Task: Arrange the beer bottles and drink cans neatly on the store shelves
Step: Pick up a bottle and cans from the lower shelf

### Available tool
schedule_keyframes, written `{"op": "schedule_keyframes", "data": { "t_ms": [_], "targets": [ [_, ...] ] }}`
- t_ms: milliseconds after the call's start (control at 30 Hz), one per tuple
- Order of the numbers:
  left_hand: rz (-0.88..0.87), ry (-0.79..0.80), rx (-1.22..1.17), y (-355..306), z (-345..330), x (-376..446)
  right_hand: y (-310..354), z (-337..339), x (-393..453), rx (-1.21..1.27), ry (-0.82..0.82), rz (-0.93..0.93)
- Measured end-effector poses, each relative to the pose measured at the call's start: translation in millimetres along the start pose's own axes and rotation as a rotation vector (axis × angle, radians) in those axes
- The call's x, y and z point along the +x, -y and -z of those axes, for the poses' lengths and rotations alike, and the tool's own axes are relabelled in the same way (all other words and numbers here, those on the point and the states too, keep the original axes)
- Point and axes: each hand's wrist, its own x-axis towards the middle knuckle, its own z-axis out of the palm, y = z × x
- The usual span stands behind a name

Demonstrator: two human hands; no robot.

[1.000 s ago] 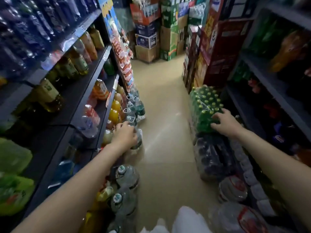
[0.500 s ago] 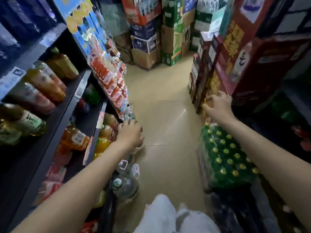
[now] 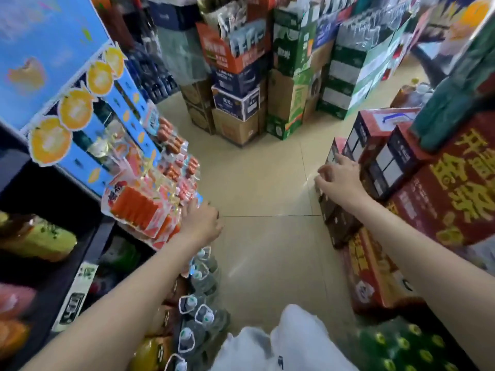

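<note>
My left hand [image 3: 201, 223] hovers beside hanging snack packets [image 3: 144, 210] at the edge of the left shelf, fingers loosely bent and holding nothing. My right hand [image 3: 338, 179] reaches to the stacked dark drink cartons [image 3: 380, 156] on the right, fingertips touching a carton's front edge, nothing gripped. Clear water bottles [image 3: 203, 314] stand in a row on the floor under my left arm. A green shrink-wrapped bottle pack [image 3: 401, 346] lies at the lower right. Juice bottles [image 3: 40, 236] lie blurred on the dark left shelf.
Red cartons with yellow lettering [image 3: 444, 199] line the right side of the aisle. Tall stacks of boxes [image 3: 241, 103] block the aisle's far end. Beige tiled floor [image 3: 267, 223] runs between the sides. My white trouser legs [image 3: 281, 341] show at the bottom.
The view has moved forward down the aisle. My right hand went from the green bottle pack to the dark cartons farther ahead. My left hand moved along the shelf edge to the snack packets.
</note>
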Motion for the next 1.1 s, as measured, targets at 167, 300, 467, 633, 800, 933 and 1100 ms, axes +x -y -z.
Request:
{"op": "schedule_keyframes", "data": {
  "t_ms": [167,300,467,633,800,933,1100],
  "targets": [
    [-0.071,-0.056,0.004,-2,47,152,19,-1,156,-0.005,-0.016,0.015],
    [-0.046,0.018,0.041,2,64,277,34,-25,291,-0.022,0.051,0.032],
    [0.086,0.161,0.010,31,102,402,68,-51,440,-0.028,0.183,0.082],
    [0.224,0.104,-0.073,87,143,499,150,-96,586,-0.055,0.279,0.366],
    [0.369,0.098,-0.222,174,149,620,236,-161,717,-0.223,0.380,0.532],
    [0.376,-0.009,-0.268,242,179,712,317,-197,830,-0.274,0.432,0.649],
    [0.496,-0.058,-0.298,343,234,809,450,-245,946,-0.230,0.427,0.686]
  ]
}}
